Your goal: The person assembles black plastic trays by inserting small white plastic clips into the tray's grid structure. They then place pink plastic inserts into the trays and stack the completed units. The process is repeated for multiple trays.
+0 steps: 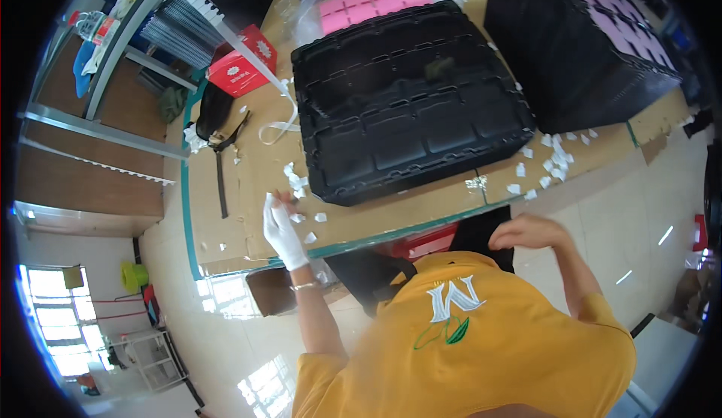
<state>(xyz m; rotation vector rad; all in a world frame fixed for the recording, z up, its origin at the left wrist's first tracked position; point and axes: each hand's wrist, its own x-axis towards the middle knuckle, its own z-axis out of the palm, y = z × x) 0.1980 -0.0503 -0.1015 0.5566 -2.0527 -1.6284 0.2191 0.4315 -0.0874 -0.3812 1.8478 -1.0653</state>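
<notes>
My left hand (281, 226), in a white glove, rests on the cardboard-covered table (248, 185), its fingers pointing up among small white paper scraps (298, 185). Nothing shows in its grip. A large black moulded tray (406, 109) with several empty compartments lies just right of it. My right hand (526, 231) is bare and slightly blurred. It hovers palm down at the table's near edge, below the tray, with nothing in it. More white scraps (555, 161) lie beside the tray's right corner.
Pink sheets in clear plastic (376, 3) lie behind the tray. A tall stack of black trays topped with pink sheets (594, 34) stands at the right. A red box (242, 60), a black bag (213, 113) and a white strap (280, 121) sit at the left.
</notes>
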